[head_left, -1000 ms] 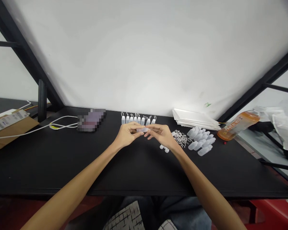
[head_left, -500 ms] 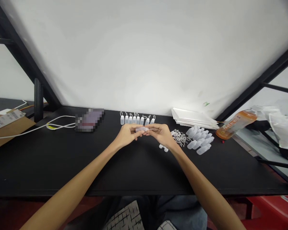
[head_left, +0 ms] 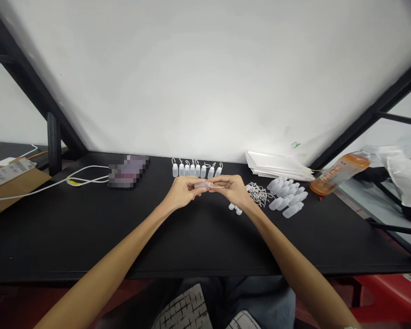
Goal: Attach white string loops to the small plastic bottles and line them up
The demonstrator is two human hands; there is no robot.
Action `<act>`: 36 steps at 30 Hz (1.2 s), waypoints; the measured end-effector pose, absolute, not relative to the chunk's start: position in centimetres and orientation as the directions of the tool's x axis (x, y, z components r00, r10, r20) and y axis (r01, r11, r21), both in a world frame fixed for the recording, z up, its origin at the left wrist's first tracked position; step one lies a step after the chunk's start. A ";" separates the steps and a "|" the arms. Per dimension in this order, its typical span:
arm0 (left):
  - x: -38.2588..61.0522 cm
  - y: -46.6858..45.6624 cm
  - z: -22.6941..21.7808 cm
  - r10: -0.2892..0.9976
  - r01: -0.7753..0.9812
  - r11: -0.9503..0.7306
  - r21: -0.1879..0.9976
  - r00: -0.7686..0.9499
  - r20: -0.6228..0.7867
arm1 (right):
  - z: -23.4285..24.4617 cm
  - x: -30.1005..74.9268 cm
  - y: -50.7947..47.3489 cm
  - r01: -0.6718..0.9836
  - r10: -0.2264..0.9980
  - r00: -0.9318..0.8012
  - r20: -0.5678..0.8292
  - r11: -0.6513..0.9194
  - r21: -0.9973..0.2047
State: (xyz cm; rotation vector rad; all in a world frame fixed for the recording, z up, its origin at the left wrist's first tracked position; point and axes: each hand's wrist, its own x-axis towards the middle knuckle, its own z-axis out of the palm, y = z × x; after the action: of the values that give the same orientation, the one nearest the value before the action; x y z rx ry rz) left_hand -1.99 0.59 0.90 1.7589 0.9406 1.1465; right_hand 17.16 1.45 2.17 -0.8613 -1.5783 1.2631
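Observation:
Over the middle of the black table [head_left: 55, 228] my left hand [head_left: 182, 192] and my right hand [head_left: 233, 190] meet, both pinched on one small clear plastic bottle [head_left: 201, 185] held sideways between the fingertips. A thin white piece sticks out from it toward my right fingers. Behind my hands stands a row of several small white bottles with looped caps [head_left: 196, 170]. Right of my right hand lie a tangle of white cap loops [head_left: 258, 193], a few small white caps [head_left: 235, 209] and a pile of empty clear bottles [head_left: 287, 197].
A blurred phone [head_left: 128, 171] with a white cable [head_left: 71, 180] lies at the back left, and a cardboard box [head_left: 7, 183] at the far left. A stack of white sheets [head_left: 277, 167] and an orange drink bottle [head_left: 339, 173] sit at the back right. Black frame bars rise on both sides.
My hands stay together on the small bottle; the right fingers have shifted slightly on it. The view has tilted a little.

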 end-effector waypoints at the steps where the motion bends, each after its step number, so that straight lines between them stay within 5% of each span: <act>1: -2.0 0.6 0.8 0.887 0.152 -0.407 0.901 0.302 0.349 | 2.2 17.1 1.4 -0.027 0.914 -0.334 0.230 0.235 -0.972; 12: -1.7 0.5 0.6 0.658 0.356 -0.743 0.567 0.237 0.714 | 2.3 17.1 1.1 -0.094 0.941 -0.274 0.199 0.180 -0.979; 18: -1.6 0.5 0.3 0.569 0.420 -0.797 0.435 0.278 0.774 | 2.1 17.0 1.1 -0.125 0.944 -0.278 0.177 0.147 -0.981; 26: -1.8 -0.1 1.3 0.699 0.439 -0.704 0.559 0.287 0.655 | 2.6 17.1 1.1 -0.079 0.921 -0.355 0.158 0.138 -0.987; 36: -2.1 0.2 2.1 0.855 0.443 -0.515 0.734 0.328 0.401 | 2.3 17.1 1.2 0.024 0.895 -0.329 0.302 0.328 -0.944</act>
State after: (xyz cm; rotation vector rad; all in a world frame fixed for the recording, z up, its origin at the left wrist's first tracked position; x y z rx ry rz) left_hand -2.08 0.15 2.10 2.0967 1.1386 1.0831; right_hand 17.12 1.18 2.27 -0.8440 -1.6409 1.1462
